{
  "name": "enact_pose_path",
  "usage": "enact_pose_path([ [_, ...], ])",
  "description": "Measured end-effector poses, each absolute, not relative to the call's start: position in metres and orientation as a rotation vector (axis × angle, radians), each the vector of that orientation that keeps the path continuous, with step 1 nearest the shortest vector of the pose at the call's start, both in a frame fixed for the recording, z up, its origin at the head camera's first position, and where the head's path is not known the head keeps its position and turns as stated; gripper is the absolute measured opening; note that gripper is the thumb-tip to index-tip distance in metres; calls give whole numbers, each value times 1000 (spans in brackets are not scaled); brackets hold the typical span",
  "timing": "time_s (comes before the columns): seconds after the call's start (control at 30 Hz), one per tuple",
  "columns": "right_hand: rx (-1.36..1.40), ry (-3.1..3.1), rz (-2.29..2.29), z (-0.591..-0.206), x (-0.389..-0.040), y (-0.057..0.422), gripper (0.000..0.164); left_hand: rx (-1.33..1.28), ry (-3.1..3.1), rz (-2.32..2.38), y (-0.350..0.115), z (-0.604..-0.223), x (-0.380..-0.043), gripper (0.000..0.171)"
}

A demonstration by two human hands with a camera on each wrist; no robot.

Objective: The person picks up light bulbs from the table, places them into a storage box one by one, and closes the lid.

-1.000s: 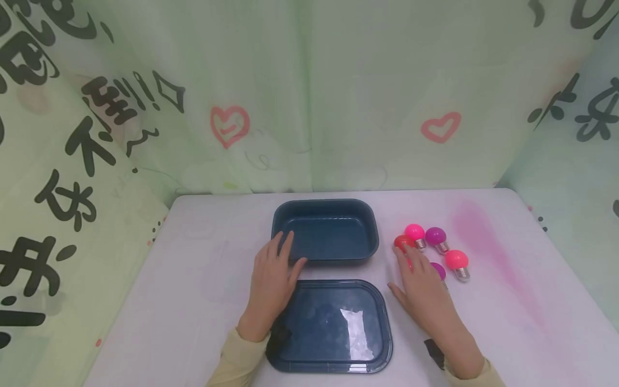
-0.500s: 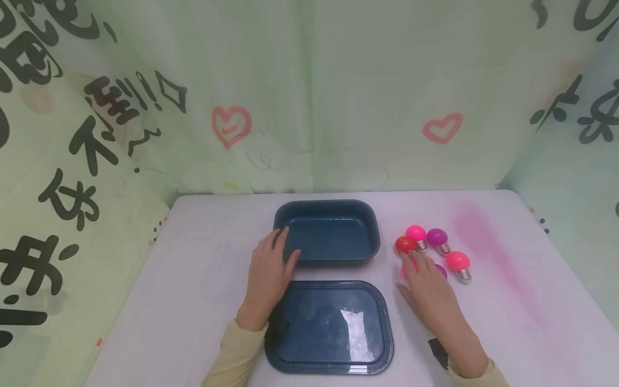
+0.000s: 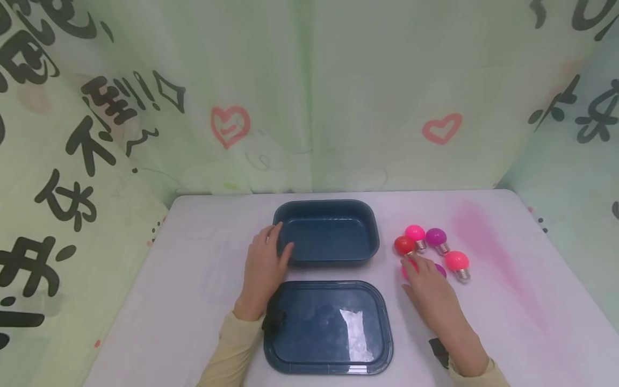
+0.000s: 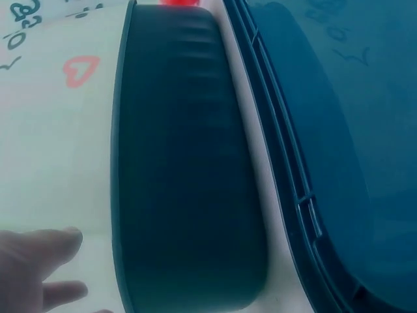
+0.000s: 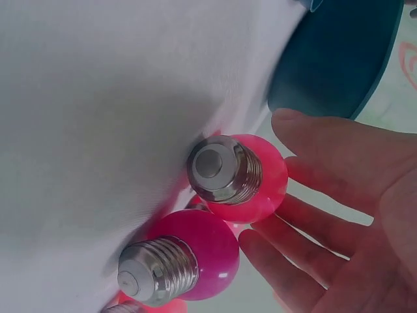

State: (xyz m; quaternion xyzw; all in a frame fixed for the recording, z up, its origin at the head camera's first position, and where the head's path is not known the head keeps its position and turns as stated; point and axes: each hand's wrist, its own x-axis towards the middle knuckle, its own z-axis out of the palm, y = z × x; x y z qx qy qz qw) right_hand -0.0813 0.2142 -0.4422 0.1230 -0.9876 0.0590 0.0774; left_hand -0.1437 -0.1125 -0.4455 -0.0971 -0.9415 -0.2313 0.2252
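Observation:
My left hand (image 3: 261,271) is at the left end of a dark blue rectangular box (image 3: 333,234), its fingertips overlapping the rim in the head view. In the left wrist view, its loosely extended fingers (image 4: 58,251) show apart from the box wall. My right hand (image 3: 432,295) reaches over the near light bulbs, fingers spread. In the right wrist view, a pink light bulb (image 5: 267,179) with a silver screw base lies right at those fingertips, the thumb apart above it. A purple light bulb (image 5: 208,254) sits beside it; in the head view the hand partly hides both.
Beyond the hand lie a red bulb (image 3: 404,245), a hot pink bulb (image 3: 415,233), another purple bulb (image 3: 436,236) and a coral bulb (image 3: 456,260). A dark blue lid (image 3: 329,328) lies flat in front of the box. Green curtains (image 3: 362,97) surround the white table (image 3: 169,301).
My left hand has moved left, from over the front of the box to its left end. My right hand has drawn back slightly, uncovering the red bulb.

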Motion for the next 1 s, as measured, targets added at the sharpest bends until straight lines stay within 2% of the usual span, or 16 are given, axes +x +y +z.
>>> enact_pose_path([
  [0.23,380,-2944,179,-442,-83,216,67,-169,-2686,-780,-118,-446,-151,50],
  [0.6,349,-2946,200,-442,-83,216,64,-147,-2637,-870,-131,-449,-164,45],
  [1.0,339,-2926,248,-440,-86,217,59,-78,-2591,-1172,-137,-454,-172,40],
])
